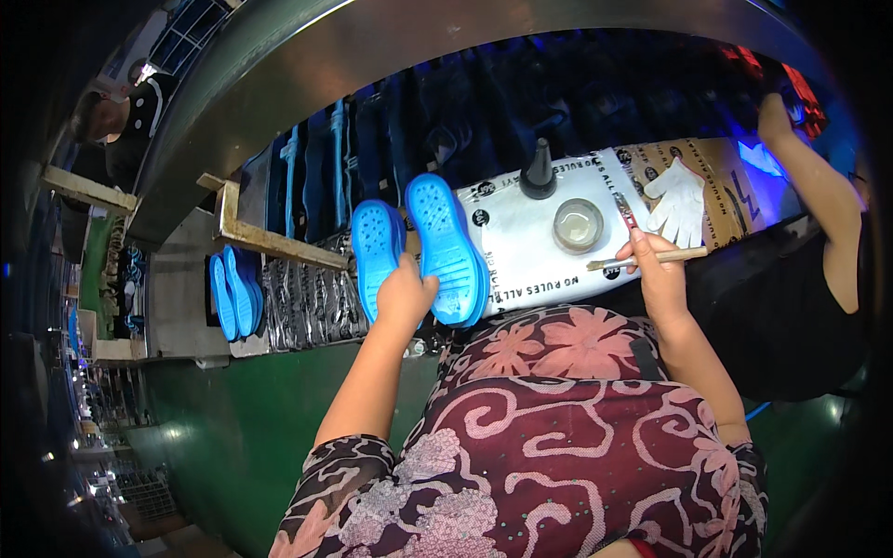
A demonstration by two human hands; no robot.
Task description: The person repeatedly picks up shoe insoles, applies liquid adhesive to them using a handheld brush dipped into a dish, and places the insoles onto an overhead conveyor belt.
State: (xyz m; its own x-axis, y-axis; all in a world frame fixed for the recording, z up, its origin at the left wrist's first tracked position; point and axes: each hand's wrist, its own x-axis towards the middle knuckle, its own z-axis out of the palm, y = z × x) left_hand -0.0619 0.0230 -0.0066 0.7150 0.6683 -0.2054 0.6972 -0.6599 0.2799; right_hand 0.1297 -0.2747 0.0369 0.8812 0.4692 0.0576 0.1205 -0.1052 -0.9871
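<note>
My left hand (402, 296) grips two blue soles (420, 246) upright; my right hand (659, 270) pinches a brush (644, 259) near the glue dish (578, 224)—best loaded lightly, stroked evenly.

The left hand (402, 296) holds two shoe soles (420, 246) side by side, left of a round dish (578, 225) on the work surface (521, 260). A cone-shaped bottle (538, 171) stands behind the dish — the right hand (657, 270), with a brush (646, 259), just right of it. A glove (679, 200) lies farther right — more soles (234, 296) far left.

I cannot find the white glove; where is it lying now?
In the head view, the glove lies upper right on the bench, just beyond the right hand and right of the small round dish.
</note>
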